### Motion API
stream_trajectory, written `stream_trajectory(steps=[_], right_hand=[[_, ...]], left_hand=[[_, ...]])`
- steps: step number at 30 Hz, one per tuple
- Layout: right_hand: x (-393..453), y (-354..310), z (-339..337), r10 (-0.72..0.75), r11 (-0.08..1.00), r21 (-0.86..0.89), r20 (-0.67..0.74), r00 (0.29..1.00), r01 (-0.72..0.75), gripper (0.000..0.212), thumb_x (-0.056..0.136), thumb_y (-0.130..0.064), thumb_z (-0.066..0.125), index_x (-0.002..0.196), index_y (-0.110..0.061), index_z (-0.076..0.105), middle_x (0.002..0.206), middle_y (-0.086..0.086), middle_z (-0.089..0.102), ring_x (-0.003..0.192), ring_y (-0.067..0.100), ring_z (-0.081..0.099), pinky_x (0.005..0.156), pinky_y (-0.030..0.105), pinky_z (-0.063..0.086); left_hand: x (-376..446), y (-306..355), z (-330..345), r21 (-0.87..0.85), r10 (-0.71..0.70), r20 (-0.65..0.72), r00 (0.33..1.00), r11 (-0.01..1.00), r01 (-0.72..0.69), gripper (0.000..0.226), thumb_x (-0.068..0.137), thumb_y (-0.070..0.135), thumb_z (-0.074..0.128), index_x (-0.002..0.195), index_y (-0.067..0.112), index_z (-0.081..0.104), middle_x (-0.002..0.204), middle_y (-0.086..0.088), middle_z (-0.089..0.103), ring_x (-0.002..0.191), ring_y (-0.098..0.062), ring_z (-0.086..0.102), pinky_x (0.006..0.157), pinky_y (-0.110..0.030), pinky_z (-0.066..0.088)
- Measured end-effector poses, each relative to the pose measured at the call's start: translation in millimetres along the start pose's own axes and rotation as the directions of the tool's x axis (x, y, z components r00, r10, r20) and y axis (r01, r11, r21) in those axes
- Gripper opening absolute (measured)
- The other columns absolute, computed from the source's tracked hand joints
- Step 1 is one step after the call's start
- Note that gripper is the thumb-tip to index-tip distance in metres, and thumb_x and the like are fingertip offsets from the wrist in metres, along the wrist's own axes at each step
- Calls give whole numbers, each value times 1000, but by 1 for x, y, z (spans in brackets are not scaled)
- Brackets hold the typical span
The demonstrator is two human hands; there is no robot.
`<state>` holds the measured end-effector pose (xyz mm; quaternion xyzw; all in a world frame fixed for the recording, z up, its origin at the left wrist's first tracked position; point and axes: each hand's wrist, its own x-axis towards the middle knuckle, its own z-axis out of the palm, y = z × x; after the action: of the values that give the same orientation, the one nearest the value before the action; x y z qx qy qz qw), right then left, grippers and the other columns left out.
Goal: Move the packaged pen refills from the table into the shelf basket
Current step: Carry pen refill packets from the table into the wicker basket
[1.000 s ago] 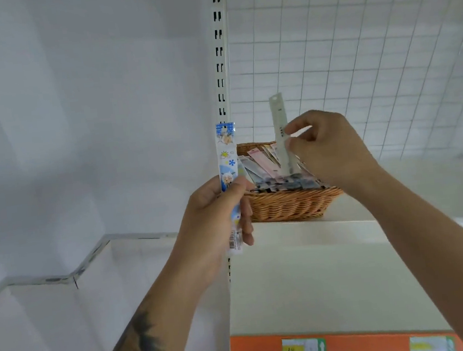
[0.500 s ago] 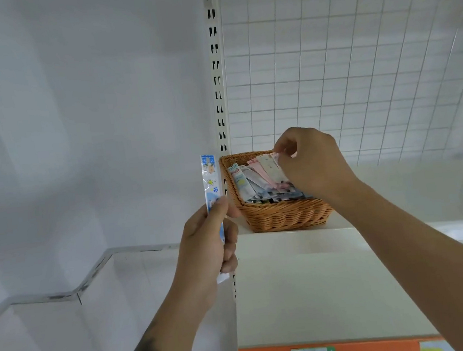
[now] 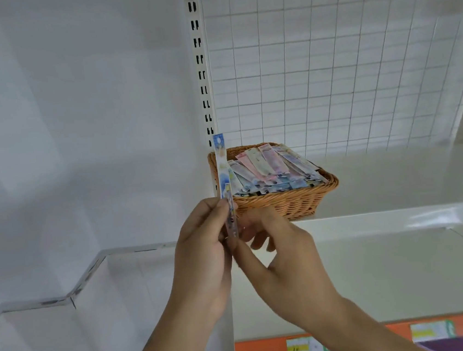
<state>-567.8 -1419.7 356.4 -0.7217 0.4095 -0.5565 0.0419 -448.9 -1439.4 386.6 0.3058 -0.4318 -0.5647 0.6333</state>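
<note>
A wicker basket [image 3: 293, 203] stands on the white shelf, holding several packaged pen refills [image 3: 269, 168] that lean against its back. My left hand [image 3: 204, 252] holds a blue-and-white refill pack [image 3: 221, 165] upright, just left of the basket's front corner. My right hand [image 3: 282, 258] is below the basket, fingers touching the lower end of that same pack; whether it grips it is unclear.
A slotted upright [image 3: 200, 64] rises behind the pack. A wire-grid back panel [image 3: 327, 65] spans the shelf. The white shelf [image 3: 397, 186] extends right of the basket. An orange price rail [image 3: 271, 348] with labels runs below.
My right hand let go of the grey pack in the basket, drew back down, and now meets the left hand at the blue pack's lower end.
</note>
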Motion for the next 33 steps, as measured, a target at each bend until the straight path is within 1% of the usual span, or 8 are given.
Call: stream_trajectory(steps=[5, 7, 10, 12, 15, 20, 24, 33], right_hand=[[25, -10, -14, 79, 984, 163, -55, 995, -69, 23, 93, -8, 73, 102, -26, 61, 74, -14, 68, 68, 4, 64, 61, 7, 42], [42, -14, -21, 123, 977, 181, -52, 991, -112, 22, 94, -11, 72, 99, -30, 62, 71, -15, 68, 60, 4, 62, 58, 12, 42], [80, -11, -28, 193, 979, 78, -80, 978, -187, 10, 95, -20, 71, 94, -29, 67, 71, -12, 68, 60, 4, 60, 56, 12, 42], [108, -5, -31, 253, 967, -22, -24, 967, -253, 5, 96, -24, 69, 92, -27, 68, 74, -12, 68, 61, 1, 61, 53, 13, 45], [137, 6, -29, 343, 928, -194, 113, 933, -317, 7, 95, -24, 66, 91, -28, 69, 87, -11, 70, 63, 5, 63, 49, 15, 44], [155, 18, -10, 405, 843, -449, 168, 899, -296, 18, 91, -17, 60, 81, -31, 62, 96, -1, 70, 79, 21, 67, 71, 33, 57], [157, 20, 4, 439, 694, -685, 159, 884, -222, 18, 90, -15, 58, 104, -22, 66, 108, 4, 67, 99, 28, 63, 87, 39, 53], [131, -6, -14, 322, 737, -654, 121, 939, -168, 17, 92, -20, 55, 102, -23, 69, 107, 0, 68, 103, 25, 63, 92, 47, 55]], left_hand=[[-4, 9, 5, 68, 83, -7, 997, 994, -82, 23, 103, 19, 58, 93, 12, 77, 100, -22, 75, 85, -28, 72, 77, -44, 54], [-2, 0, -7, 316, 252, -49, 966, 922, -224, 21, 98, 35, 60, 96, 21, 76, 99, -3, 77, 92, -19, 73, 80, -39, 57], [3, -29, -39, 821, 537, 108, 837, 426, -380, 40, 96, 55, 48, 119, 29, 69, 124, 15, 69, 121, -7, 61, 100, -38, 52], [6, -55, -60, 928, 517, 291, 805, 51, -368, 53, 100, 56, 42, 141, 27, 58, 149, 3, 56, 143, -21, 46, 115, -54, 41], [5, -86, -79, 931, 378, 362, 852, -196, -309, 78, 99, 63, 36, 165, 26, 18, 170, -1, 27, 158, -29, 20, 121, -66, 22], [5, -98, -88, 925, 372, 360, 855, -258, -278, 87, 96, 68, 37, 166, 28, 4, 173, -3, 12, 159, -34, 12, 121, -69, 13], [5, -103, -91, 926, 391, 366, 845, -246, -287, 88, 96, 63, 45, 166, 29, 5, 174, -3, 10, 159, -32, 10, 121, -70, 15], [0, -103, -86, 934, 384, 351, 854, -203, -293, 90, 95, 54, 52, 166, 25, 7, 174, -2, 6, 160, -31, 5, 122, -69, 11]])
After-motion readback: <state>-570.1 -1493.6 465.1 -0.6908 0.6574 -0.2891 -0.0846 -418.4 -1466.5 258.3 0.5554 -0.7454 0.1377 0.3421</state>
